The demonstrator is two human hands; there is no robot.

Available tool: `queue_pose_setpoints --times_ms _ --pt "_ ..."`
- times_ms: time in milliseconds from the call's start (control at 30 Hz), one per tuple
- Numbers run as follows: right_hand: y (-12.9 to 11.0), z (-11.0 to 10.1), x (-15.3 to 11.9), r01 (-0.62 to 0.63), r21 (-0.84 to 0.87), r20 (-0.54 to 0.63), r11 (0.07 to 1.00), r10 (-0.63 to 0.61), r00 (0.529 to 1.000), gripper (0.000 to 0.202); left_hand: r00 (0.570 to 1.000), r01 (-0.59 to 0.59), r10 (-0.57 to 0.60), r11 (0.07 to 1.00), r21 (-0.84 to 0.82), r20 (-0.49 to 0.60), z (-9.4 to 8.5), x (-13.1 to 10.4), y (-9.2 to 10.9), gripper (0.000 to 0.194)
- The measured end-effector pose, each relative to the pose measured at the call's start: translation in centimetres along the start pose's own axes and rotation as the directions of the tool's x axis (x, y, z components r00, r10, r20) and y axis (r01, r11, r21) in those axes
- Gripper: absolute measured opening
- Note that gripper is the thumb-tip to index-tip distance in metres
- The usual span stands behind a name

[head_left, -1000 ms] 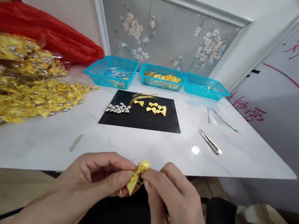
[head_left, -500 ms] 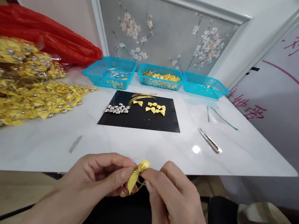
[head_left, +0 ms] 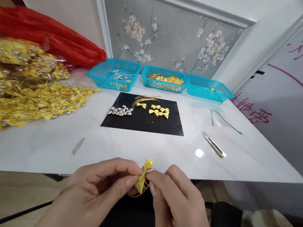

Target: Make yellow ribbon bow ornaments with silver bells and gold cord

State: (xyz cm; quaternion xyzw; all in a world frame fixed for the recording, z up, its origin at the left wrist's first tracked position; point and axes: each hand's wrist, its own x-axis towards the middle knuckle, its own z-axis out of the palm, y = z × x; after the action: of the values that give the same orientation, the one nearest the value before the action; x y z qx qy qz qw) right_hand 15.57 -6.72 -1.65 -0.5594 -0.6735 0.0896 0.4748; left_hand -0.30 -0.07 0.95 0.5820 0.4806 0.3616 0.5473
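Just off the table's front edge, a yellow ribbon bow (head_left: 141,182) is pinched between thumb and finger of my left hand (head_left: 107,184). My right hand (head_left: 175,198) presses thumb and forefinger together at the bow's middle, on a thin gold cord (head_left: 145,188) that loops below it. What lies right between the right fingertips is partly hidden. Beyond, on a black mat (head_left: 142,125), are silver beads (head_left: 121,111), several small yellow bows (head_left: 159,110) and a bunch of gold cords (head_left: 146,99).
Three blue baskets (head_left: 112,84) line the back of the white table (head_left: 127,147). Finished-looking yellow bow strings (head_left: 42,101) pile up at left beside a red bag (head_left: 49,34). Small scissors or snips (head_left: 214,144) lie at right, near a green strip (head_left: 228,121).
The bow has turned slightly more upright and shifted a little right in my fingers. Both hands keep their pinch, and the whole view has moved slightly.
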Motion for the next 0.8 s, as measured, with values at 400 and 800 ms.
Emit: queue_pose_setpoints --times_ms 400,800 --pt "0.2 -0.1 0.1 0.023 -0.021 0.015 1.0 -0.023 1.0 0.028 0.997 0.03 -0.03 1.0 -0.004 -0.072 0.5 -0.4 0.4 0.006" --pt "1.1 -0.1 0.3 0.126 -0.008 -0.021 0.992 -0.126 0.992 0.031 0.989 0.125 -0.114 0.986 -0.115 0.093 0.0 0.0 0.4 0.01"
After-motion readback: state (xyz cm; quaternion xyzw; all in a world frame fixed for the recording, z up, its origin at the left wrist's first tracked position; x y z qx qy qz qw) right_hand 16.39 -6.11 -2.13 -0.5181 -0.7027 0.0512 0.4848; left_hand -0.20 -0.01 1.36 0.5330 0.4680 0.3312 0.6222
